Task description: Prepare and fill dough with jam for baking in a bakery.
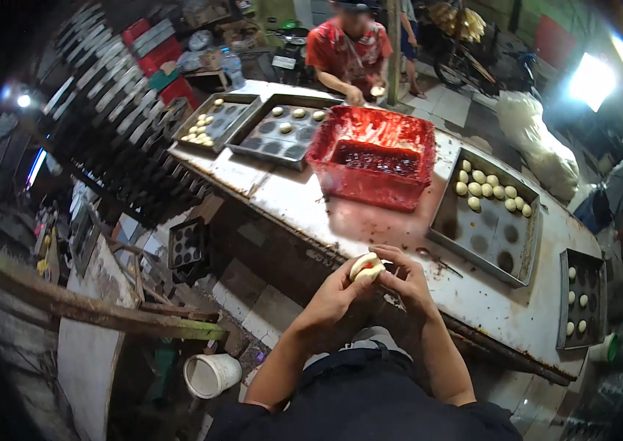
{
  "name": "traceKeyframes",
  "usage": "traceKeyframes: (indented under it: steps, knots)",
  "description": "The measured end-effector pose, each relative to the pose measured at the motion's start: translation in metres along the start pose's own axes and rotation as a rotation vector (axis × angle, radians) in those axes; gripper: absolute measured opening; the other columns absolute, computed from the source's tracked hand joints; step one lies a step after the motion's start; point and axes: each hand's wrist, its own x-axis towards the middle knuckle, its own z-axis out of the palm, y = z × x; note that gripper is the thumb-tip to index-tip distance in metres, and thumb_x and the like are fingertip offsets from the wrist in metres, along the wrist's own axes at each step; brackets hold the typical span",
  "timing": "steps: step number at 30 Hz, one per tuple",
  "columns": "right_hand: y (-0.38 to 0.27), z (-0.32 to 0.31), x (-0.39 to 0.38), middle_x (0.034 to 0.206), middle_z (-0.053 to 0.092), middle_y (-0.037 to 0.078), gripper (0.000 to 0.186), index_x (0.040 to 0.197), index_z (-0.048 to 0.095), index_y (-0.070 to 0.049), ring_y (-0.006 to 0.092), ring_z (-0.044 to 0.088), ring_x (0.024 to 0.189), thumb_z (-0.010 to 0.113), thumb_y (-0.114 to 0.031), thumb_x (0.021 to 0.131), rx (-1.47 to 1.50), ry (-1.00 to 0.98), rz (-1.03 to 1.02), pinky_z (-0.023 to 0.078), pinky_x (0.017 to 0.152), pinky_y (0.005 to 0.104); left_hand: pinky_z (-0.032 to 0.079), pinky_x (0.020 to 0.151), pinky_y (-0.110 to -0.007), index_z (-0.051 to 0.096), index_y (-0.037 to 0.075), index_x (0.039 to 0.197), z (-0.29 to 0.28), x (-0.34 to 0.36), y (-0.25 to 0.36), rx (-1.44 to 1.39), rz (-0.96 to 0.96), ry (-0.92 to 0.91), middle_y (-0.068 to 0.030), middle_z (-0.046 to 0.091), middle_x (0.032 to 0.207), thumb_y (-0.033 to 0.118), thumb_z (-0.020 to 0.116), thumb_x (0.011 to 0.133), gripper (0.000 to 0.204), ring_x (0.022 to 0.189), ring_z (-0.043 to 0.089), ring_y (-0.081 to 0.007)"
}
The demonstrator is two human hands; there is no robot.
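Observation:
My left hand and my right hand meet in front of my body, by the table's near edge. Between them they pinch a piece of pale dough, folded around a spot of red filling. Beyond my hands stands a red plastic tub, its inner walls smeared and dark red filling lying in it. To the right of the tub, a metal tray carries several round dough balls, mostly grouped at its far side.
More trays with dough balls, a left tray and a middle tray, lie on the white table. Another tray sits at the right end. Across the table stands a person in red. A white bucket is on the floor at left.

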Motion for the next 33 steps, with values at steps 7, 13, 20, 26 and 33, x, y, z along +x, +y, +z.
traceKeyframes:
  steps: [7, 13, 20, 26, 33]
  knots:
    - [-0.028, 0.129, -0.075, 0.12, 0.066, 0.01, 0.027, 0.113, 0.074, 0.002, 0.0178, 0.065, 0.107, 0.071, 0.007, 0.086, -0.011, -0.135, 0.024, 0.051, 0.094, 0.0294, 0.049, 0.076, -0.022, 0.053, 0.002, 0.135, -0.042, -0.127, -0.037, -0.037, 0.208, 0.271, -0.0009, 0.06, 0.104, 0.035, 0.049, 0.109, 0.043, 0.088, 0.055, -0.006]
    - [-0.032, 0.181, -0.135, 0.101, 0.07, 0.005, 0.031, 0.11, 0.067, 0.0, 0.0108, 0.067, 0.091, 0.082, -0.01, 0.085, 0.272, 0.004, 0.266, 0.054, 0.079, 0.0257, 0.051, 0.085, -0.027, 0.056, 0.001, 0.12, -0.006, -0.206, -0.071, -0.226, 0.348, 0.433, -0.003, 0.059, 0.101, 0.017, 0.067, 0.1, 0.029, 0.096, 0.06, -0.0105]
    - [-0.055, 0.164, -0.194, 0.098, 0.068, 0.006, 0.021, 0.107, 0.069, 0.003, 0.0134, 0.069, 0.086, 0.077, -0.006, 0.09, -0.103, -0.033, 0.099, 0.058, 0.076, 0.0273, 0.051, 0.092, -0.03, 0.068, -0.001, 0.119, 0.037, -0.239, -0.077, 0.034, 0.402, 0.496, -0.007, 0.071, 0.109, 0.022, 0.057, 0.105, 0.028, 0.1, 0.065, -0.0151]
    - [-0.066, 0.064, -0.247, 0.098, 0.07, 0.005, 0.02, 0.112, 0.069, 0.001, 0.0116, 0.068, 0.082, 0.073, -0.003, 0.092, -0.069, 0.126, 0.23, 0.057, 0.071, 0.0266, 0.051, 0.091, -0.029, 0.068, -0.004, 0.122, 0.131, -0.203, -0.111, 0.177, 0.235, 0.361, -0.0103, 0.072, 0.114, 0.025, 0.051, 0.108, 0.036, 0.101, 0.066, -0.0148]
    - [-0.073, -0.1, -0.326, 0.096, 0.073, 0.007, 0.014, 0.104, 0.076, 0.001, 0.0124, 0.067, 0.084, 0.074, -0.002, 0.09, -0.121, 0.346, 0.063, 0.055, 0.073, 0.026, 0.054, 0.079, -0.028, 0.071, -0.004, 0.113, 0.273, -0.111, -0.158, 0.498, 0.16, 0.178, -0.0082, 0.073, 0.098, 0.024, 0.052, 0.108, 0.034, 0.087, 0.065, -0.0116]
